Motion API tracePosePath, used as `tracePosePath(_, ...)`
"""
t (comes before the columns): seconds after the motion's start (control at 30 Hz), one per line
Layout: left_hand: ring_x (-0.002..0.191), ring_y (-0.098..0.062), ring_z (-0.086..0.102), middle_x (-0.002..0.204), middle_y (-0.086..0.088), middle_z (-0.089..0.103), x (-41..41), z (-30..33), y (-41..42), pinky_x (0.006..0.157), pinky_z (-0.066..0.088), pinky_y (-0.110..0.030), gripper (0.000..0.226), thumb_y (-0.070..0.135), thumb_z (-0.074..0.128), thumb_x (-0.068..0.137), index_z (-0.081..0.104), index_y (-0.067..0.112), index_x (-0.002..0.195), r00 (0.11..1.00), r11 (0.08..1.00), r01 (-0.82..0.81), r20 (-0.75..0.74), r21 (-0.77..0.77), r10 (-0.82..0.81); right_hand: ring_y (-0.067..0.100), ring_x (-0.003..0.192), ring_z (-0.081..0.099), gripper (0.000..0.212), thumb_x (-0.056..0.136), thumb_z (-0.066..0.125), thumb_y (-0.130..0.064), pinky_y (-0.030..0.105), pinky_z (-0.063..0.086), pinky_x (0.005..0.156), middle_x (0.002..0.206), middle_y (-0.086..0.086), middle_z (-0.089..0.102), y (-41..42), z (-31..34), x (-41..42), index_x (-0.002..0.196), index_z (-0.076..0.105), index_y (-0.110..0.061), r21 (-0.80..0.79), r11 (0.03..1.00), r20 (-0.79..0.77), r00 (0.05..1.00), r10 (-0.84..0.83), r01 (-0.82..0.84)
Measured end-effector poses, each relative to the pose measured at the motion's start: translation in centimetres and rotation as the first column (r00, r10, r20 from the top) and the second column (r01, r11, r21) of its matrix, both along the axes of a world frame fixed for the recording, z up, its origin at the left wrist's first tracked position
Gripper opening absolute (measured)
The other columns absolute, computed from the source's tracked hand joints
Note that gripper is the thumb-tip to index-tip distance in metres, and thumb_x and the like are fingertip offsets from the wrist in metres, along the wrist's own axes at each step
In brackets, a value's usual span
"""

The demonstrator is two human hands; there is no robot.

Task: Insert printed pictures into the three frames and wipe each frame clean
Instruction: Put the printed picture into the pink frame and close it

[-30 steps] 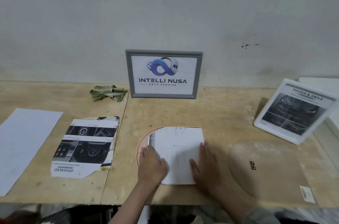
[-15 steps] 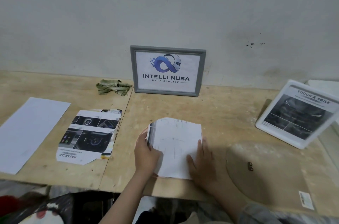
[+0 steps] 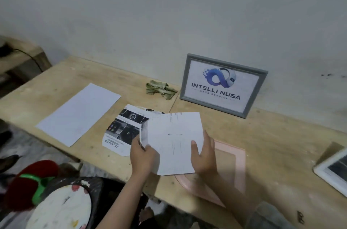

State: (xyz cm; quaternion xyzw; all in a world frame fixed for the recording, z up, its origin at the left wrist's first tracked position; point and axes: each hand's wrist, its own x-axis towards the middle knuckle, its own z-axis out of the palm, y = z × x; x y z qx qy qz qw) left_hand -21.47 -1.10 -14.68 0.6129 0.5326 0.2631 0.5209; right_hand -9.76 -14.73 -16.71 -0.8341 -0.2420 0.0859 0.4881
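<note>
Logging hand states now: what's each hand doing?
Left hand: pinches the sheet.
Right hand: holds the sheet's right edge.

My one camera sits on my head, looking forward and steeply down onto the bench (image 3: 262,135) from close above its near edge, angled rightward toward the wall (image 3: 169,13) behind; my forearms enter from the bottom of the view

Printed sheet (image 3: 174,140): lifted off the pink frame (image 3: 232,168), carried leftward by both hands.
Pink frame: now uncovered.
</note>
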Motion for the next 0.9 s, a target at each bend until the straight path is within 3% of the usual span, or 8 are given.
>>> tracePosePath(0.1,0.100,-0.031,0.059,0.110,-0.011,0.060,-2.1,-0.1,4.1,0.081,0.048,-0.035,0.038,0.003,0.049,0.084,0.048,0.010,0.122,0.997,0.997,-0.078,-0.007,-0.003,0.078,0.014,0.129,0.034,0.054,0.095,0.047,-0.031,0.026,0.028,0.106,0.135,0.002,0.039,5.6,0.5,-0.9,0.145,0.028,-0.019,-0.070,0.990,-0.072,0.990,0.118,-0.123)
tracePosePath(0.2,0.109,-0.033,0.055,0.121,-0.014,0.054,-4.5,0.1,8.6,0.088,0.049,-0.042,0.046,0.010,0.052,0.084,0.042,0.008,0.128,0.983,0.984,-0.177,-0.052,0.004,0.177,0.019,0.133,0.032,0.063,0.090,0.036,-0.054,0.040,0.033,0.109,0.143,-0.003,0.029,12.0,1.1,-2.1,0.145,0.020,-0.029,-0.155,0.955,-0.104,0.966,0.237,-0.251)
tracePosePath(0.3,0.096,-0.038,0.054,0.096,-0.012,0.049,-6.8,0.4,12.9,0.067,0.039,-0.033,0.022,0.008,0.054,0.082,0.043,0.006,0.100,0.960,0.965,-0.259,-0.096,0.039,0.261,0.022,0.136,0.029,0.062,0.094,0.036,-0.049,0.037,0.031,0.109,0.148,-0.001,0.023,18.7,2.2,-3.3,0.147,0.018,-0.023,-0.178,0.911,-0.100,0.928,0.360,-0.372)
tracePosePath(0.37,0.094,-0.038,0.054,0.094,-0.012,0.048,-8.2,0.4,15.8,0.064,0.038,-0.032,0.022,0.010,0.055,0.082,0.040,0.005,0.098,0.948,0.957,-0.291,-0.132,0.016,0.290,0.021,0.137,0.028,0.060,0.098,0.038,-0.039,0.032,0.030,0.105,0.150,0.003,0.020,23.1,3.1,-4.1,0.149,0.017,-0.016,-0.193,0.869,-0.124,0.890,0.438,-0.455)
tracePosePath(0.47,0.108,-0.038,0.053,0.120,-0.020,0.049,-9.8,-0.1,19.7,0.082,0.049,-0.040,0.052,0.020,0.057,0.082,0.037,0.002,0.126,0.941,0.953,-0.299,-0.183,-0.056,0.285,0.023,0.137,0.028,0.060,0.098,0.038,-0.038,0.034,0.031,0.107,0.151,0.005,0.018,28.7,3.6,-4.6,0.149,0.016,-0.014,-0.230,0.811,-0.116,0.843,0.526,-0.538)
tracePosePath(0.57,0.127,-0.036,0.043,0.143,-0.018,0.037,-10.8,-0.3,23.2,0.100,0.044,-0.046,0.080,0.027,0.057,0.078,0.019,0.005,0.145,0.940,0.952,-0.285,-0.224,-0.109,0.256,0.025,0.137,0.026,0.059,0.098,0.038,-0.040,0.040,0.029,0.110,0.151,0.006,0.020,34.0,2.9,-5.0,0.147,0.022,-0.013,-0.306,0.744,-0.117,0.799,0.590,-0.594)
tracePosePath(0.77,0.145,-0.035,0.003,0.157,-0.019,-0.008,-11.0,-0.7,27.4,0.116,0.021,-0.041,0.095,0.029,0.059,0.085,-0.010,0.014,0.150,0.909,0.971,-0.221,-0.380,-0.092,0.171,0.029,0.137,0.024,0.058,0.094,0.042,-0.045,0.043,0.030,0.110,0.151,0.009,0.019,41.9,0.7,-5.2,0.143,0.030,-0.016,-0.466,0.592,-0.077,0.696,0.713,-0.658)
tracePosePath(0.9,0.145,-0.037,-0.003,0.155,-0.020,-0.020,-10.5,-2.2,28.9,0.118,0.010,-0.041,0.098,0.036,0.058,0.085,-0.012,0.008,0.149,0.868,0.977,-0.197,-0.478,-0.080,0.136,0.031,0.141,0.015,0.067,0.092,0.044,-0.051,0.046,0.022,0.113,0.155,0.010,0.010,45.4,-0.9,-4.8,0.146,0.023,-0.019,-0.588,0.486,-0.030,0.618,0.786,-0.647)
